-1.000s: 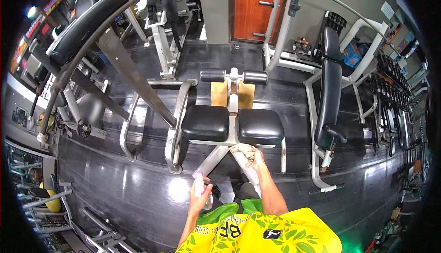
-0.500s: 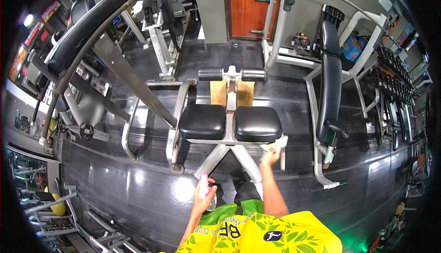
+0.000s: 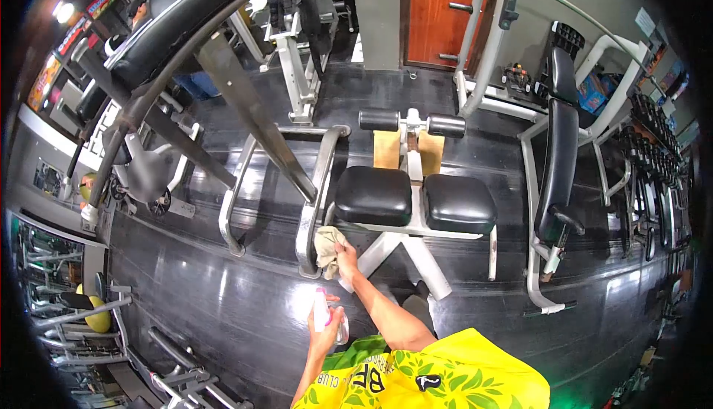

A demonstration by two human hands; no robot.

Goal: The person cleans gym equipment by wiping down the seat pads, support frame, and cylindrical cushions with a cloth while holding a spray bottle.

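My right hand (image 3: 346, 259) grips a beige cloth (image 3: 328, 251), which hangs against the lower part of a curved metal frame (image 3: 310, 223), left of the bench. Lower down, my left hand (image 3: 324, 327) is wrapped round a spray bottle (image 3: 321, 309) with a white and pink top and a clear body. Beyond my hands is a bench with two black pads, the left pad (image 3: 373, 196) and the right pad (image 3: 460, 203), on splayed white legs (image 3: 427, 264). Two black rollers (image 3: 379, 120) stand behind the pads.
A tall padded machine (image 3: 178, 30) rises at the left. On the right are an upright black bench (image 3: 558, 164) and a dumbbell rack (image 3: 648, 153). Further back are an orange door (image 3: 438, 19) and a person in a cap (image 3: 137, 12).
My right hand has moved with the cloth from the bench's right end, across to the left, to the curved frame. My left hand still holds the bottle. The view has shifted.
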